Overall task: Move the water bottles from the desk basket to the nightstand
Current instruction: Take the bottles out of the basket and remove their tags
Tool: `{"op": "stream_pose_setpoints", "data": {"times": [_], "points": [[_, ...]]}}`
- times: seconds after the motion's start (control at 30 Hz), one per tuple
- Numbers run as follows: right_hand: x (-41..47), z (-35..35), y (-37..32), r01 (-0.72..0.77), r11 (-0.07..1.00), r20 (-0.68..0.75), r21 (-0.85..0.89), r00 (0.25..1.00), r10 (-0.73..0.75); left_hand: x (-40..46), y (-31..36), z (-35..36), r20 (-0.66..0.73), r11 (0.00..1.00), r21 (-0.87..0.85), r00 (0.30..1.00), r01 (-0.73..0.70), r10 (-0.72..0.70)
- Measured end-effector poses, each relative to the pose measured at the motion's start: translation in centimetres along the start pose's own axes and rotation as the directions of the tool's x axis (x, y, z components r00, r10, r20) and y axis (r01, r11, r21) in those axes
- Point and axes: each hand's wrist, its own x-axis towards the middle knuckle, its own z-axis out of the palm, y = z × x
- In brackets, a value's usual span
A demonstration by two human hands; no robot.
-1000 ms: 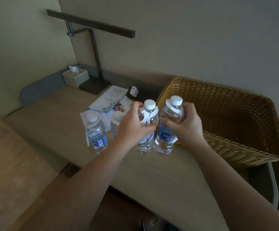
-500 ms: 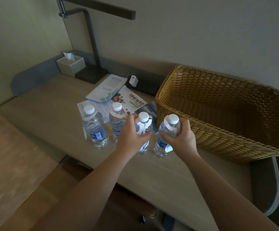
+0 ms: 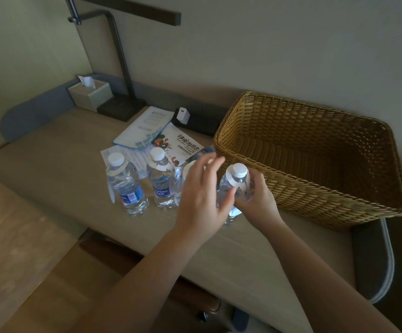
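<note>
Several clear water bottles with white caps and blue labels stand in a row on the beige desk. The leftmost bottle and the second bottle stand free. A third bottle is mostly hidden behind my left hand, which hovers with fingers spread and holds nothing. My right hand grips the rightmost bottle around its body; it stands on the desk by the basket's front corner. The woven wicker basket on the right holds nothing.
Leaflets lie behind the bottles. A tissue box and a black desk lamp stand at the back left; a white charger sits in a black socket strip. The desk's front edge runs below my forearms.
My left hand has let go of the third bottle and opened, lifting slightly. Both carried bottles now stand on the desk. The view has shifted a little downward and closer.
</note>
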Motion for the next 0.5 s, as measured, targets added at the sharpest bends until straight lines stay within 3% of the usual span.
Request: {"op": "stream_pose_setpoints", "data": {"times": [0.1,0.23,0.4,0.5], "points": [[0.1,-0.6,0.5,-0.015,1.000,0.020,0.013,1.000,0.015,-0.7,0.7,1.2,0.193,0.980,-0.114,0.971,0.165,-0.141],[0.0,-1.2,0.6,-0.045,0.999,0.068,-0.003,0.997,0.045,-1.5,0.5,2.8,0.337,0.880,-0.149,0.860,0.452,-0.384],[-0.4,-1.5,0.7,-0.054,0.996,0.125,0.069,0.991,0.045,-1.2,0.1,4.0,0.448,0.753,-0.194,0.739,0.629,-0.503],[-0.8,-1.8,0.9,-0.062,0.993,0.131,0.098,0.990,0.049,-1.3,0.1,4.2,0.421,0.739,-0.225,0.747,0.635,-0.514]]}}
